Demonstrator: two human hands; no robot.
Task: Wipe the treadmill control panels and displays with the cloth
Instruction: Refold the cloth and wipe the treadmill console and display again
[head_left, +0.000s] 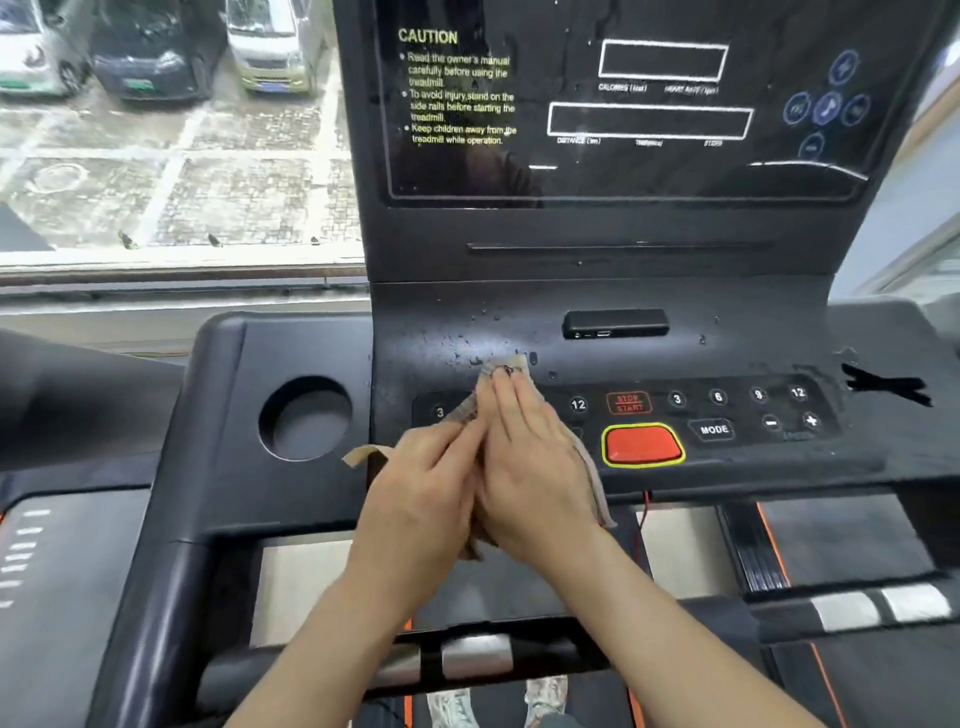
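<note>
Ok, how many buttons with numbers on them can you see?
6. Left of the STOP/START button: a 3 and a 12. Right of it: 3, 6, 9, 12. The cloth, left hand and right hand cover the left row's middle, so more may hide there.

Beige cloth (506, 370); red button (643, 444)

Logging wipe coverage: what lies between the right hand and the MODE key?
The red button with its yellow rim lies between the right hand and the MODE key, uncovered by the cloth; the head view shows it.
</note>
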